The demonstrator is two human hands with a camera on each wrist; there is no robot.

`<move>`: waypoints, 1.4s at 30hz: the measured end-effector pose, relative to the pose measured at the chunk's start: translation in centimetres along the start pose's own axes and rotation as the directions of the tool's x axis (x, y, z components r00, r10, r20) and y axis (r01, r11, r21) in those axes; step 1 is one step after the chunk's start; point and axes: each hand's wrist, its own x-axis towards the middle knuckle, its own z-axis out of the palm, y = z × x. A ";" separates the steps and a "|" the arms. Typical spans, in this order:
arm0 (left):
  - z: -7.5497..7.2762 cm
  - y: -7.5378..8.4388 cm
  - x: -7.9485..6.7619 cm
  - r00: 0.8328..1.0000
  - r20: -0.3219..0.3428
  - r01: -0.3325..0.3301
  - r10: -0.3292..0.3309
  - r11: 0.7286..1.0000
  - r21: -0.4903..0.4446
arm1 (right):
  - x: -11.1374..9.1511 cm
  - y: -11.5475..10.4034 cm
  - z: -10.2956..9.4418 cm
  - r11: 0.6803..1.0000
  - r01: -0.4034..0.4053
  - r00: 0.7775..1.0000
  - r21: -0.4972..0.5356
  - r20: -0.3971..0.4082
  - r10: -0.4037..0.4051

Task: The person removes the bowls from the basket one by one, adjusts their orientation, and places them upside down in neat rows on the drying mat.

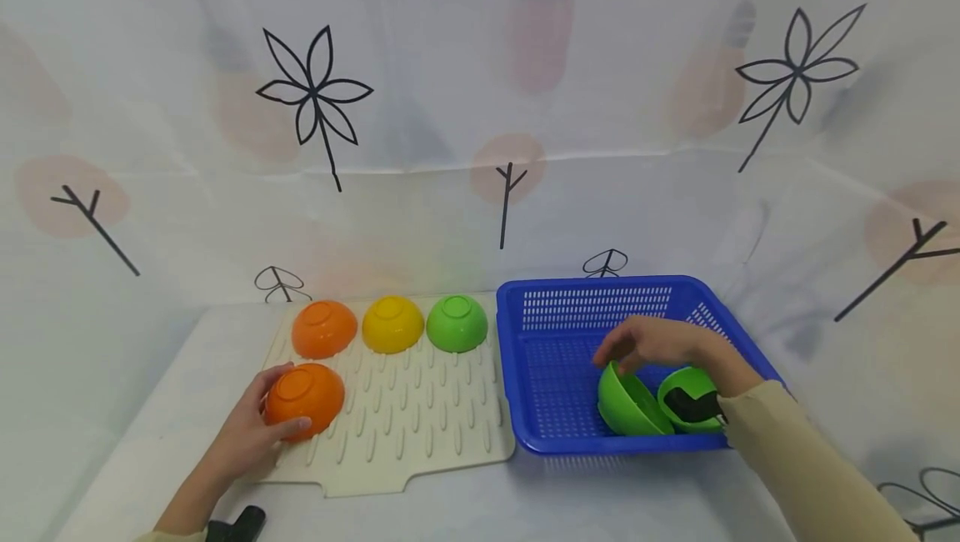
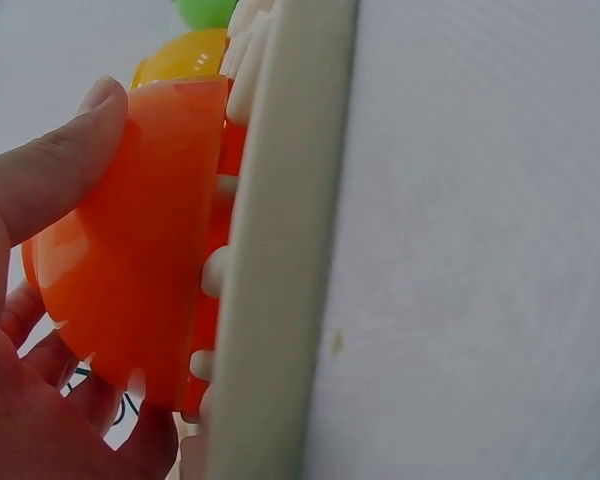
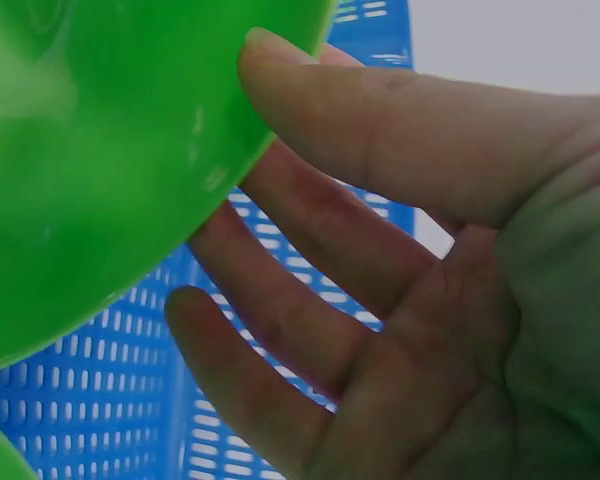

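My left hand (image 1: 255, 417) holds an upside-down orange bowl (image 1: 305, 400) at the front left of a cream ridged drying mat (image 1: 420, 450). In the left wrist view the thumb lies on one side of this bowl and the fingers curl round the other, with its rim on the mat's pegs. Over the blue basket (image 1: 543, 444), my right hand (image 1: 656, 340) pinches the rim of a tilted green bowl (image 1: 628, 404). The right wrist view shows the thumb (image 3: 310, 95) inside that bowl and fingers behind the rim. Another green bowl (image 1: 686, 383) lies beside it, partly hidden by the wrist strap.
Along the mat's back edge stand an orange bowl (image 1: 324, 329), a yellow bowl (image 1: 393, 325) and a green bowl (image 1: 457, 323), all upside down. The basket's left wall adjoins the mat. A patterned white cloth (image 1: 420, 108) hangs behind the table.
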 end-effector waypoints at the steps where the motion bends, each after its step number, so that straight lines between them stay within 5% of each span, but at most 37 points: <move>1: 0.0 0.0 0.0 1.000 0.000 -0.001 0.001 1.000 -0.001 | 0.1 0.0 0.1 1.000 0.000 1.000 -0.008 -0.009 0.000; 13: 0.2 -0.2 0.1 1.000 -0.001 0.008 -0.008 1.000 -0.002 | 0.5 -0.3 0.4 0.996 0.016 0.994 -0.090 -0.111 -0.026; 19: 0.2 -0.1 0.1 1.000 -0.007 0.009 -0.009 1.000 -0.009 | 0.2 -0.2 0.4 0.991 -0.061 0.975 -0.119 -0.219 0.033; 23: 0.2 -0.1 0.1 1.000 -0.010 0.005 -0.005 1.000 0.000 | -0.1 -0.5 0.5 0.990 -0.118 0.959 -0.070 -0.268 0.095; 28: 0.0 0.0 0.0 1.000 -0.010 -0.006 0.006 1.000 0.012 | -0.3 -0.8 0.4 0.981 -0.151 0.927 0.125 -0.328 0.184; 34: -0.4 0.1 0.0 1.000 -0.012 0.003 -0.003 1.000 0.025 | 0.2 -0.9 0.9 0.970 -0.164 0.946 0.177 -0.249 0.205; 42: -0.2 -0.2 0.2 1.000 -0.009 -0.016 0.016 1.000 0.021 | 1.0 -0.9 1.7 0.952 -0.244 0.938 0.183 -0.203 0.280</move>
